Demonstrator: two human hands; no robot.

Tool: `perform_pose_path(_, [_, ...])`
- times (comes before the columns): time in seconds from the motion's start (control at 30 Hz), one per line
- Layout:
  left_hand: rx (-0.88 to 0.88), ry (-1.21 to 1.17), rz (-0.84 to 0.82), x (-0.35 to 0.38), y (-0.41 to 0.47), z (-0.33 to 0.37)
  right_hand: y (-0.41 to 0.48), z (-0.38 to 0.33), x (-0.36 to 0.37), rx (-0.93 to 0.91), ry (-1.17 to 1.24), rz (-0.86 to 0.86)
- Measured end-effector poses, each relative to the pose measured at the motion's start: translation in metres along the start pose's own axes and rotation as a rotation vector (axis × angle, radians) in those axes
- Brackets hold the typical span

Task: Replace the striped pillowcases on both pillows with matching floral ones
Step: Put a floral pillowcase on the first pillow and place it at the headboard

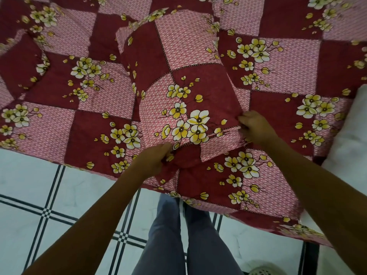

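A pillow in a maroon and pink floral pillowcase [178, 80] lies lengthwise on the bed, its open end towards me. My left hand [154, 158] pinches the near left corner of the case's opening. My right hand [254, 127] grips the near right edge of the same case. A second floral-covered pillow [25, 64] lies at the far left of the bed. No striped pillowcase is in view.
The bed carries a matching floral patchwork sheet [278, 185] that hangs over the near edge. A white bare cushion or bedding [351, 139] rests at the right edge. White floor tiles with black lines [49, 205] and my legs [186, 235] lie below.
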State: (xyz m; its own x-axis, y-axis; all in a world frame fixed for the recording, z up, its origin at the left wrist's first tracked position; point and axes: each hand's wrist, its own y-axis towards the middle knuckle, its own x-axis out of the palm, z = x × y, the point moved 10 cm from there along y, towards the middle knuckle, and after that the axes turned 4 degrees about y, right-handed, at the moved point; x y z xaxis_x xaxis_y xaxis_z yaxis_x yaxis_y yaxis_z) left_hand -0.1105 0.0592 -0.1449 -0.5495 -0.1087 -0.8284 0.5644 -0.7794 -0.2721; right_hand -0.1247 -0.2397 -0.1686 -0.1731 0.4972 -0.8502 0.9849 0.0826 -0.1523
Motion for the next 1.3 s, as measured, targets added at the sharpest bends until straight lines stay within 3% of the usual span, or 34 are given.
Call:
perform_pose_path(0.17, [-0.042, -0.097, -0.018, 0.015, -0.002, 0.005, -0.032, 0.025, 0.008, 0.399, 0.06, 0.14])
perform_pose_path(0.23, [-0.132, -0.03, -0.118, 0.033, 0.005, 0.0, -0.032, 0.026, 0.018, 0.553, 0.114, 0.119])
perform_pose_path(0.33, [-0.254, 0.152, -0.325, 0.052, 0.013, -0.013, -0.023, 0.035, 0.016, 0.632, 0.09, 0.076])
perform_pose_path(0.4, [-0.307, 0.156, -0.179, 0.032, 0.017, -0.016, -0.017, 0.044, 0.008, 0.625, 0.322, 0.194])
perform_pose_path(0.47, [-0.311, 0.095, 0.151, -0.002, 0.015, -0.011, -0.015, 0.054, -0.001, 0.76, 0.683, 0.346])
perform_pose_path(0.53, [-0.314, 0.034, 0.329, -0.013, 0.008, -0.006, -0.014, 0.055, 0.004, 0.904, 0.927, 0.322])
perform_pose_path(0.67, [-0.383, -0.252, 0.15, 0.031, 0.004, -0.005, 0.0, 0.001, 0.009, 0.817, 1.059, -0.02])
perform_pose_path(0.73, [-0.483, -0.447, 0.08, 0.04, 0.003, -0.007, 0.009, -0.024, -0.001, 0.756, 1.115, -0.014])
perform_pose_path(0.8, [-0.558, -0.776, 0.089, 0.022, 0.005, 0.003, 0.025, -0.054, -0.033, 0.647, 1.147, 0.139])
perform_pose_path(0.87, [-0.594, -1.025, 0.096, -0.008, 0.013, 0.018, 0.043, -0.082, -0.079, 0.514, 1.116, 0.312])
perform_pose_path(1.0, [-0.614, -1.076, 0.098, -0.081, 0.042, 0.037, 0.064, -0.145, -0.187, 0.225, 0.886, 0.523])
perform_pose_path(1.1, [-0.607, -1.205, 0.203, -0.144, 0.063, 0.049, 0.071, -0.191, -0.238, 0.077, 0.632, 0.52])
perform_pose_path(1.17, [-0.606, -1.301, 0.307, -0.175, 0.069, 0.044, 0.066, -0.223, -0.251, 0.018, 0.306, 0.502])
perform_pose_path(1.3, [-0.573, -1.494, 0.382, -0.185, 0.072, 0.029, 0.054, -0.272, -0.201, -0.081, -0.346, 0.395])
